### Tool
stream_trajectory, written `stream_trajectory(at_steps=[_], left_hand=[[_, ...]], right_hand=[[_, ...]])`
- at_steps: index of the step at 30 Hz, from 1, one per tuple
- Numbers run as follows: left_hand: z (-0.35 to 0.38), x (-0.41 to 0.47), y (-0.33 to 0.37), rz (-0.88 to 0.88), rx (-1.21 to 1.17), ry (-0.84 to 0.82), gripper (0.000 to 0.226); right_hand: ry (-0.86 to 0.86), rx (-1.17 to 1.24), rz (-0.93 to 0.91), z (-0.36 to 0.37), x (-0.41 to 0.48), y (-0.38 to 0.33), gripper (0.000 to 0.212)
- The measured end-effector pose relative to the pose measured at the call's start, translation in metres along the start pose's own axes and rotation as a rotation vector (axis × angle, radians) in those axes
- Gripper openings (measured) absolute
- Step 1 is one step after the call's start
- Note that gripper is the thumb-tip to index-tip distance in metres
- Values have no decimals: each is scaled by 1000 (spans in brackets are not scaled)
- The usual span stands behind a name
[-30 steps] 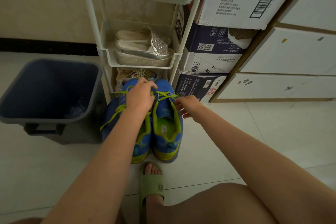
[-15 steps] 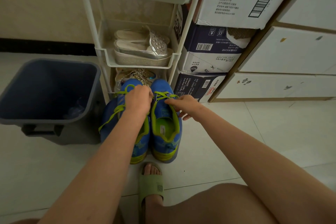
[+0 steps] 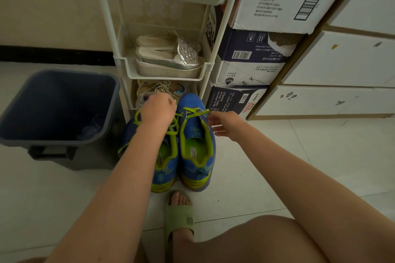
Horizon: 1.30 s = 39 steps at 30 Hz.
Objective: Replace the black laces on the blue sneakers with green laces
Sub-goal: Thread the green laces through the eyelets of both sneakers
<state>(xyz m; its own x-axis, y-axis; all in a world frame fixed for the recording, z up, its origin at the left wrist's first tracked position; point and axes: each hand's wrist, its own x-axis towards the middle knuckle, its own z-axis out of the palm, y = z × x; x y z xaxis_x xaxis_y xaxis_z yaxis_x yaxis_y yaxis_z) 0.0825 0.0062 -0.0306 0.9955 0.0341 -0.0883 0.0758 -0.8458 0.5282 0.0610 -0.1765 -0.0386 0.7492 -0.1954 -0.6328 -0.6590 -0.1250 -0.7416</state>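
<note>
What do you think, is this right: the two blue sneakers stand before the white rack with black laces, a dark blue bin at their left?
Not quite. The head view shows green laces, not black ones. The rest holds: the blue sneakers stand before the white rack, the dark blue bin at their left.

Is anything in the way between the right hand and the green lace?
Nothing visible does. The right hand is open beside the right-side blue sneaker, almost touching its green lace.
</note>
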Motion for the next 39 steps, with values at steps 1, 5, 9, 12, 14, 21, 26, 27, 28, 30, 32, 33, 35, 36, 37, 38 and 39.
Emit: stream_trajectory(at_steps=[1,5,9,12,14,21,26,27,28,30,32,33,35,36,37,38,39], left_hand=[[4,-2,3,22,7,-35,25],[15,-3,4,78,78,-163,20],[18,-1,4,88,116,-134,17],[19,-5,4,90,132,-63,17],[19,-7,4,83,124,-35,15],[11,-5,4,8,113,-49,4],[8,5,-1,-51,136,-54,13],[8,7,-2,-66,132,-64,13],[7,9,-3,-82,125,-73,12],[5,11,-6,-114,111,-84,15],[2,12,-8,-147,102,-73,22],[0,12,-9,-164,91,-68,25],[-2,10,-7,-157,53,-81,22],[-2,7,-4,-125,36,-92,17],[-2,3,-1,-88,18,-94,13],[-1,0,3,-52,-2,-89,11],[1,-2,7,-23,-19,-83,8]], right_hand=[[-9,31,-8,2,1,-1,17],[-26,153,-1,10,2,-4,18],[-1,231,38,13,5,-4,20],[34,187,60,17,4,-6,20],[54,195,68,20,5,-9,20],[92,235,102,29,10,-14,24],[34,135,111,31,5,-16,54],[30,168,120,32,2,-16,51],[22,195,120,32,0,-16,44],[19,239,111,28,-3,-17,33],[57,233,60,22,-6,-18,30],[67,226,37,19,-6,-18,29],[39,155,26,20,-7,-16,30],[26,96,25,22,-6,-15,35],[15,37,21,24,-5,-15,40],[7,-17,10,25,-4,-14,44],[8,-69,-7,25,-4,-14,46]])
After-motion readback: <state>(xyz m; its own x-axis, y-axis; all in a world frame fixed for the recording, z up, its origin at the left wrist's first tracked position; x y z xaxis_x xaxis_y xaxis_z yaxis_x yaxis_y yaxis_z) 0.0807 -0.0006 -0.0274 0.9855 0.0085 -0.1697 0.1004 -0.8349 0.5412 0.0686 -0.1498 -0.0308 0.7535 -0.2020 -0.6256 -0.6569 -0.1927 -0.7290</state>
